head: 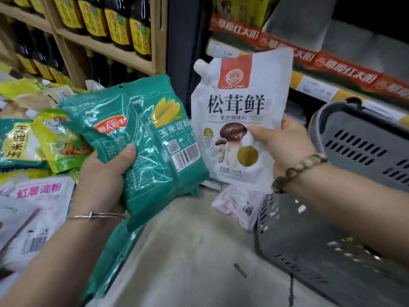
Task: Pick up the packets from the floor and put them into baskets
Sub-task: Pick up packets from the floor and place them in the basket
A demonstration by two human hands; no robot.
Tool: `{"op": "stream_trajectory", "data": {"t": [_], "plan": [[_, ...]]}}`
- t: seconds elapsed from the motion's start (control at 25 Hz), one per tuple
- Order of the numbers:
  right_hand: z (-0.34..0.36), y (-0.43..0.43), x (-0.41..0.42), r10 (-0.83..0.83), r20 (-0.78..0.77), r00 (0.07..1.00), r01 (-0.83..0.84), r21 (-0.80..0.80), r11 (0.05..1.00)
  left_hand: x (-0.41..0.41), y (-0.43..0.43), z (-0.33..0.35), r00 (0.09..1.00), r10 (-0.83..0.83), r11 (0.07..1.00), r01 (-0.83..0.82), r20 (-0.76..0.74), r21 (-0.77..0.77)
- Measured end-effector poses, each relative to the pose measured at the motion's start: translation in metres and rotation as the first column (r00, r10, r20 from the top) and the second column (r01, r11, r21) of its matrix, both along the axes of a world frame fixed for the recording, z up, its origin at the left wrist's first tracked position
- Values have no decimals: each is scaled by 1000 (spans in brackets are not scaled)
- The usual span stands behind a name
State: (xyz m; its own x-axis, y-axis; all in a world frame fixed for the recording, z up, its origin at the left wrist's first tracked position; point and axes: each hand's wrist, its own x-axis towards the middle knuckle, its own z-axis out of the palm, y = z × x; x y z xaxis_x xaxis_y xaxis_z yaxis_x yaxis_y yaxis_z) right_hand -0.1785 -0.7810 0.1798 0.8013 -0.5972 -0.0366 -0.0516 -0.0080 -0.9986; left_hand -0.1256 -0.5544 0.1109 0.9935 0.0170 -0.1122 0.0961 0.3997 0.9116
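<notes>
Glare is streaked across the green packet (141, 138) above the fingers of the left hand (101, 173); the white pouch (239, 103) in the right hand (285, 147) is evenly lit. Beyond those fingers, the grey basket (309, 251) is blurred and dim.

Two hands, a left hand (104, 173) and a right hand (285, 142), each gripping one packet. Three green packets: one green packet (150, 138) in the left hand, a second green packet (115, 251) beneath that forearm, a third green packet (13, 140) at the left edge. One white spouted pouch (239, 103), in the right hand. One white packet with pink lettering (33, 207). One small pinkish packet (236, 207). Yellow-green packets (62, 142): at least one, the rest too blurred to count. Two grey baskets: a near basket (287, 251) and a far basket (358, 140). Two bracelets: one thin bangle (95, 216), one beaded bracelet (298, 169). Dark bottles with yellow labels (117, 27): several, number uncertain.
</notes>
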Motion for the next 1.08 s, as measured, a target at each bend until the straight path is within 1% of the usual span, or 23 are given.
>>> {"op": "stream_trajectory", "data": {"t": [0.08,0.16,0.32,0.44,0.52,0.6,0.68,0.8,0.96,1.08], "plan": [[25,-18,-13,31,25,999,-29,-56,998,-2,-14,19,997,-54,998,55,51,-15],[47,-42,-28,25,66,998,-21,-61,998,-3,-35,38,987,-122,991,126,100,-33],[85,-95,-64,-88,102,991,96,-75,993,-9,-90,79,943,-259,961,274,208,-46],[105,-141,-97,-161,60,985,168,-137,976,-19,-139,103,905,-367,921,386,217,-49],[113,-171,-120,-218,24,976,219,-170,961,-26,-173,116,877,-439,890,454,197,-36],[112,-198,-142,-270,-9,963,263,-191,946,-33,-207,124,850,-497,864,503,176,11],[103,-223,-159,-335,-47,941,321,-184,929,-43,-244,125,818,-557,830,549,142,96],[67,-257,-177,-399,-180,899,373,-160,914,-60,-296,111,766,-643,749,621,24,232],[15,-284,-188,-397,-351,848,370,-144,918,-75,-345,82,717,-688,596,647,-114,476],[-19,-300,-197,-369,-424,827,360,-105,927,-86,-366,60,698,-683,505,664,-216,551]]}}
